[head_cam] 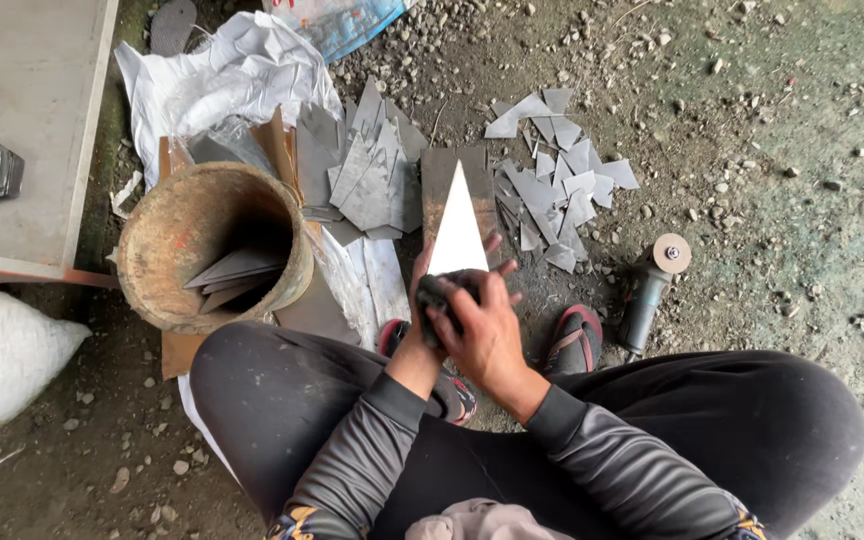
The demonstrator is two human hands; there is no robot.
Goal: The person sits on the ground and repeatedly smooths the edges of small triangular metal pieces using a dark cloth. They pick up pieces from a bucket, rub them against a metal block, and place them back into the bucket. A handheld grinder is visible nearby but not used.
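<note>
both hands closed at knee height: left hand [424, 285] gripping pale triangular metal blade [457, 232] by its base, right hand [482, 325] wrapped over dark pad [439, 292], angle grinder [649, 290] near right foot.

white sack [2, 360] left, blue-white bag [337, 20] top

Triangular metal piece [457, 240] reads bright silver-white; the metal offcuts [552, 190] and stacked blanks [367, 170] are dull grey. Bucket [207, 245] is rusty tan-brown with grey plates inside; angle grinder [649, 295] is dark grey-black with a tan disc. Sandals [574, 340] black with red trim, sleeves charcoal, sacks [222, 75] white, ground grey-brown gravel.
</note>
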